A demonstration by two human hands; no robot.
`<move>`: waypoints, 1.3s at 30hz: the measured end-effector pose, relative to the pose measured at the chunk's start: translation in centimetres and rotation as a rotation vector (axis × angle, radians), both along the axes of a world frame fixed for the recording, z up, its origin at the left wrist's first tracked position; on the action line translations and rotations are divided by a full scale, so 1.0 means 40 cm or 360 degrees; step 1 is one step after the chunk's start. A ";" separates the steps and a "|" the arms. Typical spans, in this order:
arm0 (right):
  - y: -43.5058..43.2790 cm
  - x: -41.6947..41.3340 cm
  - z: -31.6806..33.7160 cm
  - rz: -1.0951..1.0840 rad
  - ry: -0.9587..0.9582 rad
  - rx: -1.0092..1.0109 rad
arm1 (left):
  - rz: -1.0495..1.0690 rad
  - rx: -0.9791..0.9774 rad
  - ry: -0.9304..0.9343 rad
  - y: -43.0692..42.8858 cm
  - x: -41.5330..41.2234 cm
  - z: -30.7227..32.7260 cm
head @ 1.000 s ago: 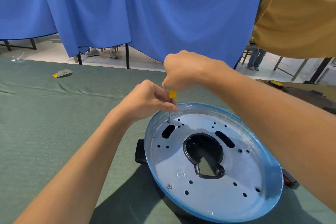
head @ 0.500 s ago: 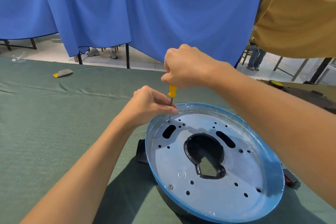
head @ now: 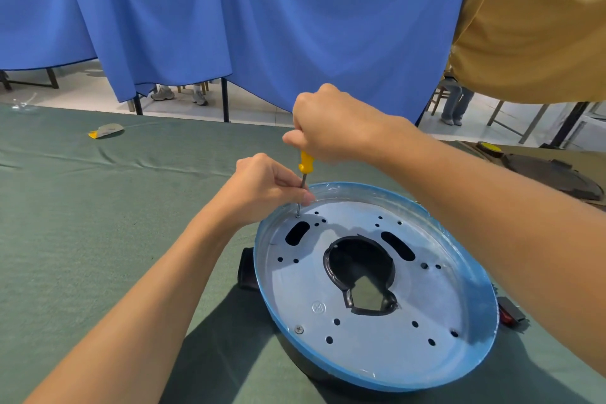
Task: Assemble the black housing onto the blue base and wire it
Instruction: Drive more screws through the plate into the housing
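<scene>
On one green cloth-covered table, two hands were seen. The thin shaft of one yellow-handled screwdriver was pinched by the left hand, and its handle was gripped in the fisted right hand. The tip was set in a far-left hole of one round, blue-rimmed grey metal base, laid over the black plastic housing. Two oblong slots, one central opening and one seated silver screw were counted.

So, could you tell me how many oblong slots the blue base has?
2: the left slot by the screwdriver tip, the right slot beside the central opening.
</scene>
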State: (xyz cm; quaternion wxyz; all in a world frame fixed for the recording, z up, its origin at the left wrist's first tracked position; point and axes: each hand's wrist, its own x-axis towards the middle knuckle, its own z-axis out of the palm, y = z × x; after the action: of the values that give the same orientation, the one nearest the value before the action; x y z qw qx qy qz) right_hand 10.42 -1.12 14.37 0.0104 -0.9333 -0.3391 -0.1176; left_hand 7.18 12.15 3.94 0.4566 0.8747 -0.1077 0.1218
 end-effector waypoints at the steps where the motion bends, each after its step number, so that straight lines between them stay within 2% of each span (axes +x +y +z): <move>1: 0.000 -0.001 0.000 0.0005 0.0018 0.0013 | -0.0026 0.0039 -0.0012 0.001 0.001 0.000; 6: -0.006 -0.021 0.035 0.0215 0.0227 -0.0162 | -0.0280 0.0158 0.0151 0.018 0.000 0.005; 8: -0.005 -0.025 0.027 0.0197 0.0182 -0.0092 | -0.0270 0.0148 0.0179 0.017 -0.004 0.005; 12: 0.009 -0.028 -0.016 -0.0003 -0.0091 -0.0025 | -0.0012 -0.0023 0.0028 0.003 -0.008 -0.002; 14: 0.008 -0.029 -0.007 -0.0010 -0.0041 -0.0033 | -0.0033 0.0010 0.0016 0.000 -0.007 -0.002; 17: 0.002 -0.029 0.024 0.0196 0.0180 -0.0109 | -0.0218 0.0098 0.0122 0.008 -0.004 0.004; 20: 0.001 -0.032 0.024 0.0234 0.0125 -0.0029 | -0.0256 0.0124 0.0209 0.010 -0.004 0.005; 24: 0.003 -0.029 0.003 -0.0014 -0.0079 -0.0047 | -0.0088 -0.0207 0.0137 0.002 -0.021 0.025; 28: 0.002 -0.040 -0.003 -0.0133 -0.0210 -0.0107 | 0.0004 -0.0348 -0.0047 -0.003 -0.023 0.039; 31: 0.009 -0.042 0.001 -0.0155 -0.0143 -0.0173 | 0.0036 -0.0423 -0.0138 -0.020 -0.022 0.032; 33: 0.012 -0.042 0.014 -0.0088 0.0022 -0.0200 | -0.0004 -0.0461 -0.0169 -0.021 -0.019 0.025; 36: 0.010 -0.051 0.034 0.0068 0.0220 -0.0242 | -0.0159 -0.0508 -0.0032 0.002 -0.019 0.024; 39: 0.008 -0.055 0.034 0.0092 0.0139 -0.0126 | -0.0341 -0.0486 0.0122 0.016 -0.027 0.031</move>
State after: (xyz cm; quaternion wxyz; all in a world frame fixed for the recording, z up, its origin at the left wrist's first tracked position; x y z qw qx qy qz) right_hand 8.22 -0.81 15.74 -0.0083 -0.9271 -0.3695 -0.0630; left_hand 6.11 12.77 5.20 0.5982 0.7828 -0.1629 0.0539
